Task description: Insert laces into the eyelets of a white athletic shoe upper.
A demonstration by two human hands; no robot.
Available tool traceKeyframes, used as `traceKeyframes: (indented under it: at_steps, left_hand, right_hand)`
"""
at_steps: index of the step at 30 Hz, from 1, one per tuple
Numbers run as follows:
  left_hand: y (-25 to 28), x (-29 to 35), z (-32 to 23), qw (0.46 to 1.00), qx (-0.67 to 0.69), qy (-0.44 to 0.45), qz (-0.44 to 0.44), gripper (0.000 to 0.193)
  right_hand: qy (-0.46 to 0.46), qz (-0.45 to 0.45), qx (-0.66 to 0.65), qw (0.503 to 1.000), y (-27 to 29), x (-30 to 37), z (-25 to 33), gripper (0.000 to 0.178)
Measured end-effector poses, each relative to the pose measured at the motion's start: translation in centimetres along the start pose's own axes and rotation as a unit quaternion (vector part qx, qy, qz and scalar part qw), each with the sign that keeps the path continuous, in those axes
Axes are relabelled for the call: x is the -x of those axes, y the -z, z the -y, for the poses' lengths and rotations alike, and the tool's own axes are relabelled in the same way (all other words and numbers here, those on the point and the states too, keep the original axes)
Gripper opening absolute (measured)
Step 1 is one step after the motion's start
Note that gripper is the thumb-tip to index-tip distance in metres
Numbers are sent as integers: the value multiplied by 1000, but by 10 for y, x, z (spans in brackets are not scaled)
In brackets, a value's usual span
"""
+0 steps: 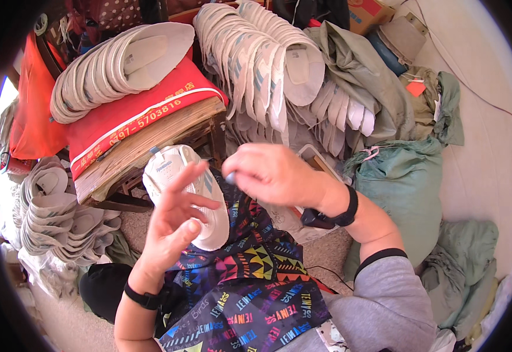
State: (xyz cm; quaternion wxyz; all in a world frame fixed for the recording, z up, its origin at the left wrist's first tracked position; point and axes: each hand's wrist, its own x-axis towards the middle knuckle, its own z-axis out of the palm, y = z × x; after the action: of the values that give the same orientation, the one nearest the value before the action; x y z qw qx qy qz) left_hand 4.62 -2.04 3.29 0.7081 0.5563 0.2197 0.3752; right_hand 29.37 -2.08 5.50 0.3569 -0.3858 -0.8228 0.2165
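Observation:
A white shoe upper (pixel 215 226) with grey-blue accents rests on my lap over the patterned apron (pixel 244 293). My left hand (pixel 177 214) is raised just above the upper, its fingers spread and nothing in them. To the right of the upper's top, my right hand (pixel 270 170) is held up with its fingers curled together. A small grey-blue bit (pixel 230 178) shows at its fingertips; whether it is held or worn on a finger is unclear.
Ahead stands a wooden stool (pixel 144 138) bearing a red bag (pixel 150 114) and nested shoe uppers (pixel 97 70). More stacked uppers (pixel 244 64) sit beyond it, with others (pixel 50 211) at left. A green sack (pixel 402 188) stands right; a cable (pixel 461 76) crosses the floor.

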Motion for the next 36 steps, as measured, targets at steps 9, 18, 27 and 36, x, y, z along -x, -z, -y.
traceKeyframes:
  at_steps: [9,18,27,36]
  left_hand:
    - [29,52,-20,981,37,190,-28,26]
    - [80,104,-36,994,-21,35,-103,30]
    - [32,60,-10,978,-110,168,-53,21]
    - [25,58,5,979,-109,163,-61,31]
  right_hand:
    - [-207,-187,-115,954,21,-17,-53,12]
    - [-479,-483,-216,700,122,129,-216,18]
    - [-391,-160,-60,904,20,43,-108,17]
    - [-485,-278,-109,822,48,106,-191,22]
